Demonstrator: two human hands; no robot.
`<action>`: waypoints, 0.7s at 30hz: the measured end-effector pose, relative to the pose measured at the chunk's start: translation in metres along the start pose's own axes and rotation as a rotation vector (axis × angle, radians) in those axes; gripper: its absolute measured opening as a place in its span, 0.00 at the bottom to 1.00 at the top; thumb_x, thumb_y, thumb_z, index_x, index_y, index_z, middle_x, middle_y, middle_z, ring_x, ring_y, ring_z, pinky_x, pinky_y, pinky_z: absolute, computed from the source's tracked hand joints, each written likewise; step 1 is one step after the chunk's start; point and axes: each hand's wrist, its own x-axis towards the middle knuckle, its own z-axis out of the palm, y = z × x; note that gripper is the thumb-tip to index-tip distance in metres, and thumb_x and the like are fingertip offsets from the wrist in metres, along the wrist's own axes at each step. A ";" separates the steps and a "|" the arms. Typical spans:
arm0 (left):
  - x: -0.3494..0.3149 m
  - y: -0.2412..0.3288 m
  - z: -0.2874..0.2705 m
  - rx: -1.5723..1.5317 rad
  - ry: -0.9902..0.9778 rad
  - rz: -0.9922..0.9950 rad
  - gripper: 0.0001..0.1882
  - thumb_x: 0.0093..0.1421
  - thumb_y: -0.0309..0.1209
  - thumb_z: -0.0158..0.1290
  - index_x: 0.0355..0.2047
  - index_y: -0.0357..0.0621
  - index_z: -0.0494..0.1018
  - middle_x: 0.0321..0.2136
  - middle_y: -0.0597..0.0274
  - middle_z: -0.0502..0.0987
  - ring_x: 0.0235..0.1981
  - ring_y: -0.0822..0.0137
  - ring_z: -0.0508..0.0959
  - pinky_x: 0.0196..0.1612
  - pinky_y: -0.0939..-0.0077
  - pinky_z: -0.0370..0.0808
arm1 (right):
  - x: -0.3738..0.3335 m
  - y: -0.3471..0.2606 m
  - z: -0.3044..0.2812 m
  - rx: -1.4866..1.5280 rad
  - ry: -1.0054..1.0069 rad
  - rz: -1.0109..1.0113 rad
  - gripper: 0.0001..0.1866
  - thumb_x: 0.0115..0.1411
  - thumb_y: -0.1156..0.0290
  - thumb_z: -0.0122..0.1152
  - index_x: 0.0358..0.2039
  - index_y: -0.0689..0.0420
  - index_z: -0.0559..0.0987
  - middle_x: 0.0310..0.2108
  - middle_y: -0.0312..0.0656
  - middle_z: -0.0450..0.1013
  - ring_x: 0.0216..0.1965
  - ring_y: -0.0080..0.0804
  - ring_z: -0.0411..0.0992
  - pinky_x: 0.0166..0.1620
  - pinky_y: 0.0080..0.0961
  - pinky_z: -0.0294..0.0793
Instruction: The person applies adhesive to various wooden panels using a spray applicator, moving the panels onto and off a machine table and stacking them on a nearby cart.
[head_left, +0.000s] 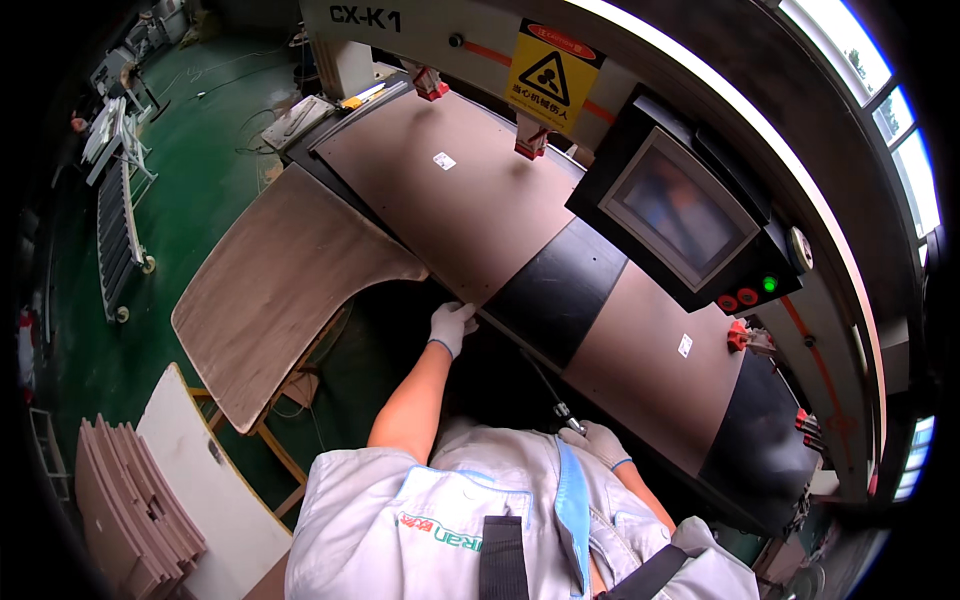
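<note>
Left hand: white work glove, fingers curled over the near edge of the long brown panel lying on the machine bed; the fingertips are hidden by that edge.

Right hand: gloved, low beside the person's chest, closed about a thin dark rod-like tool that slants up toward the panel; how firm the grip is cannot be judged, and the tool's upper end is lost in shadow.

Panel: crossed by two black bands, far end under red clamps.

Nearby: control screen, blurred; curved board on a stand at left; stacked boards, partly cut off at the lower rim.
</note>
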 end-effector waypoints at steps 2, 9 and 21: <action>-0.012 -0.006 -0.018 0.035 -0.014 -0.017 0.21 0.67 0.31 0.60 0.54 0.31 0.71 0.40 0.54 0.78 0.36 0.63 0.80 0.43 0.64 0.84 | -0.002 0.003 0.001 0.023 0.032 0.028 0.34 0.64 0.38 0.57 0.44 0.61 0.83 0.39 0.59 0.81 0.45 0.57 0.80 0.50 0.43 0.76; -0.003 0.022 0.014 -0.361 0.048 -0.084 0.29 0.73 0.46 0.51 0.57 0.28 0.71 0.47 0.49 0.80 0.48 0.51 0.80 0.53 0.55 0.77 | 0.021 0.020 -0.007 0.127 0.277 0.010 0.28 0.70 0.47 0.57 0.28 0.62 0.78 0.21 0.46 0.76 0.25 0.41 0.76 0.36 0.42 0.73; -0.277 -0.047 -0.071 -0.264 0.492 0.083 0.23 0.72 0.46 0.54 0.48 0.35 0.77 0.38 0.54 0.84 0.32 0.58 0.85 0.31 0.61 0.83 | 0.111 -0.094 -0.139 0.099 0.349 -0.428 0.27 0.63 0.43 0.63 0.35 0.60 0.82 0.23 0.39 0.78 0.27 0.33 0.77 0.35 0.33 0.74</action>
